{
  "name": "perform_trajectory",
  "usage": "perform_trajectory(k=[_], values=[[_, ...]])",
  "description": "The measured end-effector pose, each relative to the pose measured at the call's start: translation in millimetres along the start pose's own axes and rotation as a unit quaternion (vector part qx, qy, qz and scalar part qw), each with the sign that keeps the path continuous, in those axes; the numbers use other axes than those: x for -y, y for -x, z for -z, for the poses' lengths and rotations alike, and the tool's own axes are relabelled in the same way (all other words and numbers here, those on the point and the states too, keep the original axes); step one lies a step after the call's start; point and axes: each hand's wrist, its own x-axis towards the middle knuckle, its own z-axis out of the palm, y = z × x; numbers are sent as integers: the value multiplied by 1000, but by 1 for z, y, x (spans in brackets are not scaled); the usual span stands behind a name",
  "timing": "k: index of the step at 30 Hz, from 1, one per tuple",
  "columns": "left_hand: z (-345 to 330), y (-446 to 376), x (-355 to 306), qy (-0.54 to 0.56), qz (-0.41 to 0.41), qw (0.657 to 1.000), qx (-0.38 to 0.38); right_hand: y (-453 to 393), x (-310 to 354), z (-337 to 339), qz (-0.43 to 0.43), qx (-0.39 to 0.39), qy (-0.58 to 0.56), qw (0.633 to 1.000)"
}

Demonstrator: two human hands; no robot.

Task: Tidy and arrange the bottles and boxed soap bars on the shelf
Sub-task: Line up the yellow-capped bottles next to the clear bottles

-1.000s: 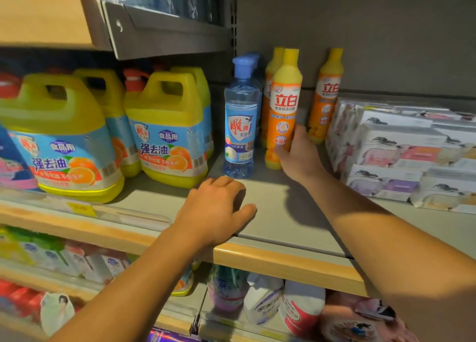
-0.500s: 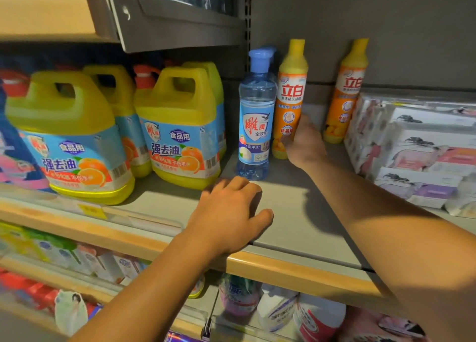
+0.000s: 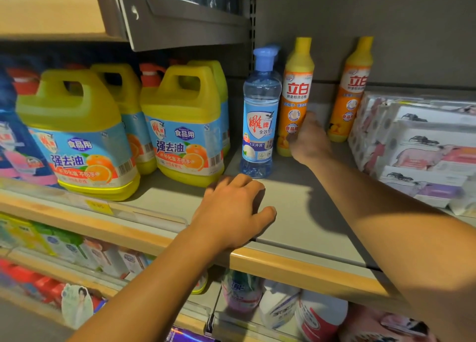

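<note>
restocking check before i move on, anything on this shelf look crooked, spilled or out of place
One thing: an orange bottle stands alone at the back beside the boxed soap bars, apart from its match in the right hand. No spills visible.

A shop: stocked shelf (image 3: 296,262) with yellow price tag (image 3: 98,206).

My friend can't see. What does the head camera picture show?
A right hand grips an orange bottle standing beside a clear blue bottle on a shop shelf. The left hand rests near the shelf's front edge, with yellow jugs left and boxed soap bars right.
</note>
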Motion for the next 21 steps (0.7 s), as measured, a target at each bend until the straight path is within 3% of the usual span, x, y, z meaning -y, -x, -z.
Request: perform_trajectory(k=[9,16,21], values=[[6,-1,-2,15,2,1000,-12,6,3,24,-12,28,-36,999],[10,-27,-40,87,-69,993,-38,6,14,94,72,-23,-32,997],[1,-68,-76,119,-119,985,-32,-19,16,140,72,-61,-14,995]])
